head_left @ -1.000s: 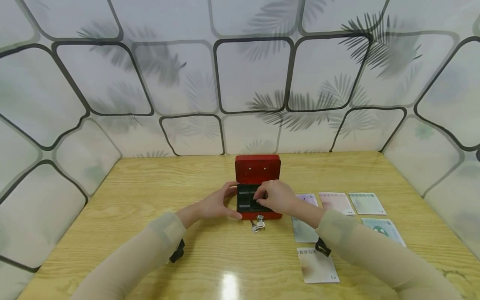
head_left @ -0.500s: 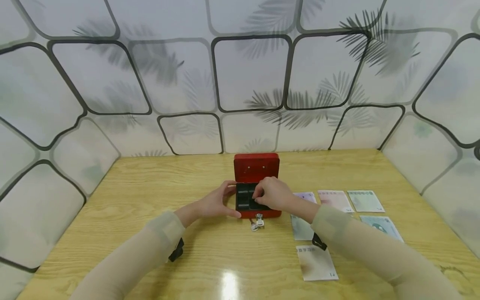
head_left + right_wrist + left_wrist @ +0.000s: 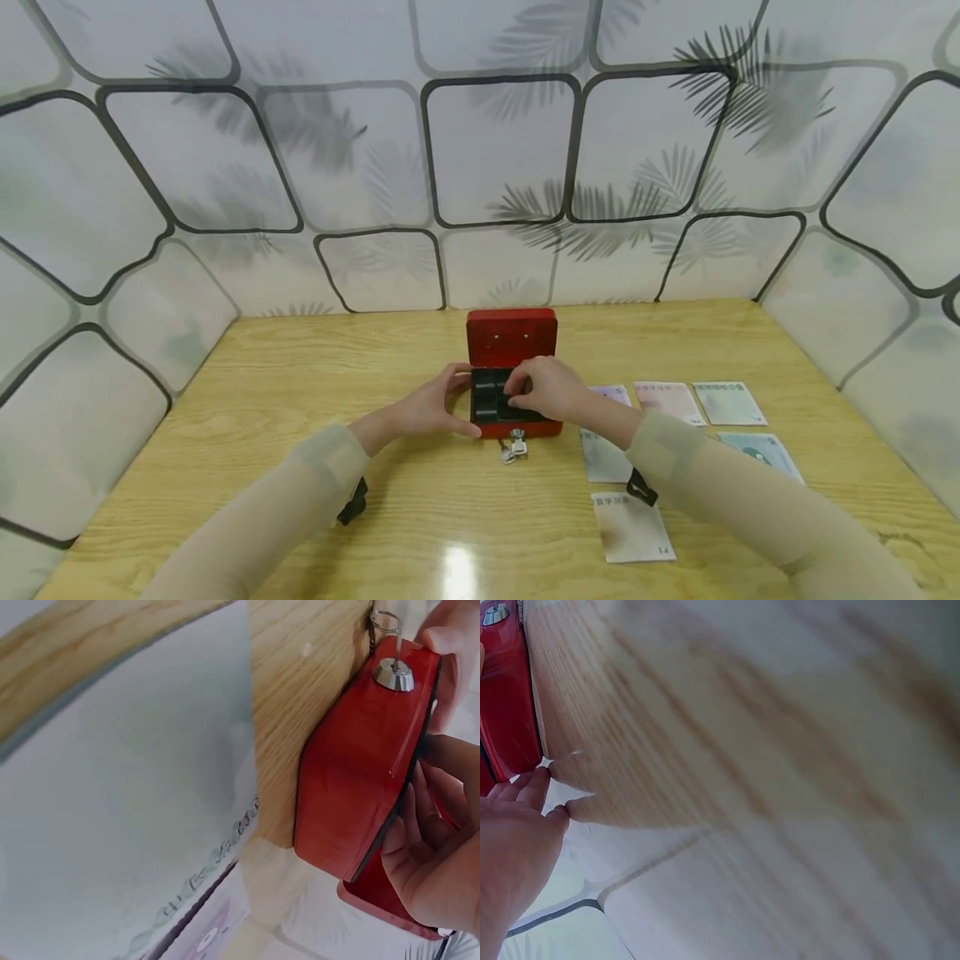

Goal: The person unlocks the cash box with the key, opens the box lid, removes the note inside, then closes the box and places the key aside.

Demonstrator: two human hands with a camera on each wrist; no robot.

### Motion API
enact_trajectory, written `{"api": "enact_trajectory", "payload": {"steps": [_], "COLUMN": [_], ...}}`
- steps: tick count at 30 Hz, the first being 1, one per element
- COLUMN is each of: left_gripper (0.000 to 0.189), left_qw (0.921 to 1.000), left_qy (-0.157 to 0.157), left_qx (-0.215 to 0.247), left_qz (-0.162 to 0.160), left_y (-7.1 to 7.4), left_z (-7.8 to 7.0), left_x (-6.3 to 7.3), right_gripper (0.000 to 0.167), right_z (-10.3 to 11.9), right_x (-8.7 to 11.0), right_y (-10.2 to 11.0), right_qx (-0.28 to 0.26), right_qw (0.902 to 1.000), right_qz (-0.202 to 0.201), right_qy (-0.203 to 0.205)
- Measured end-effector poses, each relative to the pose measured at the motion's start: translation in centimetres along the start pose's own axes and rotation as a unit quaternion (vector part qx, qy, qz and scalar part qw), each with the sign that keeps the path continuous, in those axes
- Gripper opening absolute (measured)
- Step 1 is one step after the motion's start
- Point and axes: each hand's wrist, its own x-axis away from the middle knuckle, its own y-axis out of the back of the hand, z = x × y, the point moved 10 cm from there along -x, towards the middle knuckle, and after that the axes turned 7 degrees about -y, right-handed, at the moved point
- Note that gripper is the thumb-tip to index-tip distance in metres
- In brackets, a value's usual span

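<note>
A red cash box (image 3: pixel 525 430) stands on the table with its red lid (image 3: pixel 512 333) raised behind it. A black coin tray (image 3: pixel 486 396) with compartments fills the box. My left hand (image 3: pixel 427 407) holds the box by its left side, thumb at the front corner and fingers toward the back. My right hand (image 3: pixel 551 390) reaches in from the right, thumb and fingers bent together at the middle of the coin tray; the hand hides the tray's right part. In the right wrist view, those fingers (image 3: pixel 431 802) bend over the box's rim. Keys (image 3: pixel 513 450) hang at the front lock (image 3: pixel 395 675).
Several play banknotes lie on the right, among them a brown one (image 3: pixel 633 529), a pink one (image 3: pixel 670 403), a green one (image 3: pixel 730 403) and a blue one (image 3: pixel 763 454). The right forearm crosses above some of them. A patterned wall (image 3: pixel 502 150) closes off the table's back edge.
Both hands stay almost where they were at the box. The right hand's fingertips shift only slightly over the coin tray, and the head view sways a little.
</note>
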Motion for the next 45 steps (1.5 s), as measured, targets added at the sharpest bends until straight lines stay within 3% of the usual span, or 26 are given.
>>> {"api": "enact_trajectory", "payload": {"steps": [5,10,15,18,22,29,36,45], "left_gripper": [0.093,0.082,0.069,0.063,0.058,0.047,0.035,0.033], "left_qw": [0.9996,0.9989,0.9969,0.994,0.9909,0.9875,0.9839,0.9841], "left_qy": [0.012,0.033,0.002,-0.022,-0.029,-0.036,-0.043,-0.04], "left_qx": [-0.026,-0.02,-0.01,-0.004,-0.001,-0.008,-0.031,-0.049], "left_qz": [0.006,-0.027,-0.078,-0.107,-0.131,-0.153,-0.171,-0.166], "left_y": [0.4,2.9,5.7,6.9,7.7,7.6,7.6,7.6], "left_z": [0.1,-0.2,-2.0,-3.3,-4.1,-4.5,-4.7,-4.6], "left_x": [0.5,1.0,0.1,-1.0,-2.4,-3.8,-3.9,-3.8], "right_gripper": [0.011,0.011,0.017,0.026,0.035,0.041,0.034,0.032], "right_z": [-1.2,-3.1,-4.7,-5.5,-6.2,-6.6,-6.1,-6.0], "right_x": [1.0,2.2,2.0,1.4,0.2,-1.3,-1.6,-1.5], "right_y": [1.9,5.8,9.5,10.6,10.5,9.1,8.5,8.3], "right_qx": [-0.064,-0.102,-0.117,-0.13,-0.149,-0.185,-0.185,-0.177], "right_qw": [0.9977,0.9909,0.981,0.9776,0.9785,0.9777,0.9787,0.98], "right_qz": [-0.022,-0.087,-0.154,-0.164,-0.138,-0.094,-0.089,-0.091], "right_qy": [0.0,-0.011,-0.015,-0.022,-0.035,-0.032,-0.01,-0.003]}}
